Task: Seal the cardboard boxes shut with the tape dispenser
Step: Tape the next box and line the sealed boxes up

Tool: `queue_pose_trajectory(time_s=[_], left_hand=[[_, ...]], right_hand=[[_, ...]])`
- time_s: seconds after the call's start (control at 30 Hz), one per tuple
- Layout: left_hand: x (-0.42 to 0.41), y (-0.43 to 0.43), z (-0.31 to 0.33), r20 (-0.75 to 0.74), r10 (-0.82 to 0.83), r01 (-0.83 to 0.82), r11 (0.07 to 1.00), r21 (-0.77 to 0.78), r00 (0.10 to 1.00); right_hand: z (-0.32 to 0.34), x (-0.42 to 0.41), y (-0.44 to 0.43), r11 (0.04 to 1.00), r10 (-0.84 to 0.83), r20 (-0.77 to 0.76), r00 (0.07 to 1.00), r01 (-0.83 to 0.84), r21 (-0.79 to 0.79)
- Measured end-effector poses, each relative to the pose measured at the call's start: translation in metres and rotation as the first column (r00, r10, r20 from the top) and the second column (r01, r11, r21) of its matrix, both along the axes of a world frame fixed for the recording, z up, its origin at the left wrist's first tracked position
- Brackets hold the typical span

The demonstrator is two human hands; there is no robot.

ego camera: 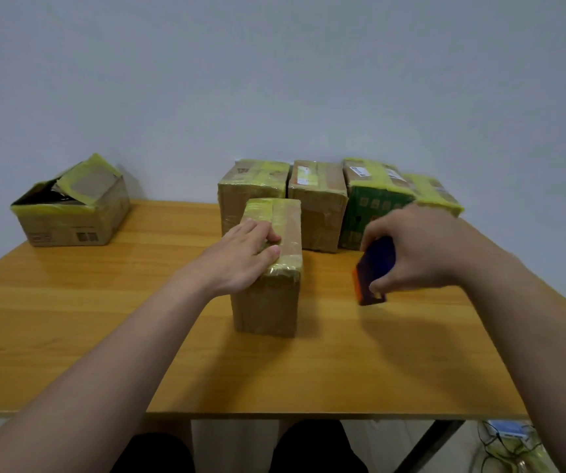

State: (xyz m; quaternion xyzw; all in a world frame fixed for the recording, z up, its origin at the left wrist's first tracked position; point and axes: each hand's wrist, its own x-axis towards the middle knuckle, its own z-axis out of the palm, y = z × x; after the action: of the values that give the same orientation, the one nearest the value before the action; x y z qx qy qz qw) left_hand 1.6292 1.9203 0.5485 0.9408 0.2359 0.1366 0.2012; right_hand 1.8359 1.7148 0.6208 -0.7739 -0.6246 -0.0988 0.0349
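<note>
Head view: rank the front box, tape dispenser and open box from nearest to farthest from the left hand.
1. front box, centre, directly under the left hand.
2. tape dispenser, to the right, held in the right hand.
3. open box, far left, at the back.

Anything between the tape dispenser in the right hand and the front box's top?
Nothing visible stands between the tape dispenser, gripped in the right hand, and the front box. The left hand, though, rests on that box's top, over part of the yellow tape.
</note>
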Motion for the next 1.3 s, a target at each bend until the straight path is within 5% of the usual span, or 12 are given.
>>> queue_pose_trajectory(time_s=[0.1,0.27,0.5,0.73,0.83,0.97,1.07,1.17,1.3], left_hand=[[0.001,-0.001,0.000,-0.003,-0.005,0.005,0.999,0.035,1.000],[0.011,-0.003,0.012,-0.136,0.034,-0.017,0.992,0.124,0.990],[0.037,0.001,0.026,-0.170,0.206,-0.141,0.933,0.332,0.964],[0.041,0.001,0.011,-0.166,0.177,-0.151,0.976,0.158,0.970],[0.033,0.006,0.013,0.001,0.178,-0.178,0.984,-0.007,0.984],[0.016,0.011,-0.001,0.299,0.251,-0.300,0.945,0.131,0.921],[0.010,0.008,-0.016,0.462,0.170,-0.196,0.980,0.009,0.870],[0.005,0.009,-0.037,0.692,0.027,-0.235,0.950,0.208,0.722],[0.003,0.013,-0.067,0.746,-0.185,-0.155,0.920,0.361,0.639]], right_hand=[[-0.034,0.008,-0.006,0.998,-0.016,-0.205,0.979,0.027,0.050],[-0.038,0.010,0.000,0.975,0.084,-0.277,0.957,-0.021,0.222],[-0.030,0.008,0.005,0.850,0.100,-0.440,0.892,0.154,0.505],[-0.030,-0.001,0.024,0.660,0.131,-0.567,0.813,0.355,0.662],[-0.028,-0.008,0.034,0.575,0.210,-0.616,0.759,0.414,0.706],[-0.021,-0.017,0.051,0.475,0.344,-0.651,0.677,0.473,0.742],[-0.017,-0.029,0.068,0.421,0.423,-0.652,0.630,0.500,0.757],[-0.015,-0.041,0.088,0.381,0.523,-0.654,0.546,0.537,0.753],[-0.018,-0.054,0.114,0.374,0.609,-0.656,0.446,0.568,0.733]])
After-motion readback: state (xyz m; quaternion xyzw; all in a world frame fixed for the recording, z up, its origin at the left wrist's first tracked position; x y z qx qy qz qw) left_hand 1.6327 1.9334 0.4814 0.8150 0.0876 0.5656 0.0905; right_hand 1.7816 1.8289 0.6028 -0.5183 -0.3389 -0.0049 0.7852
